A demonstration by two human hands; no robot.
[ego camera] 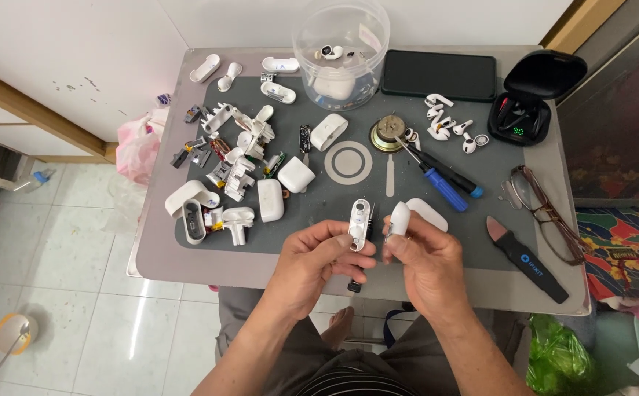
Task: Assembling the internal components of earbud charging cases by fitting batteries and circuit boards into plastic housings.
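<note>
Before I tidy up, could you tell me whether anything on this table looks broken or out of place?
Yes: white earbud case parts lie dismantled in a heap on the mat's left. The left hand holds an opened case insert, the right hand its white shell.

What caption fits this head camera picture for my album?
Left hand holds an opened white earbud case part, right hand a white shell piece, above a grey mat strewn with parts.

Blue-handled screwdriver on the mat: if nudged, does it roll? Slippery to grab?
The blue-handled screwdriver has a round handle, so it probably rolls sideways if pushed. It lies flat on the grey mat, which likely damps that. The handle looks ribbed, so grip is probably fine. Thin metal shaft, likely stiff.
</note>
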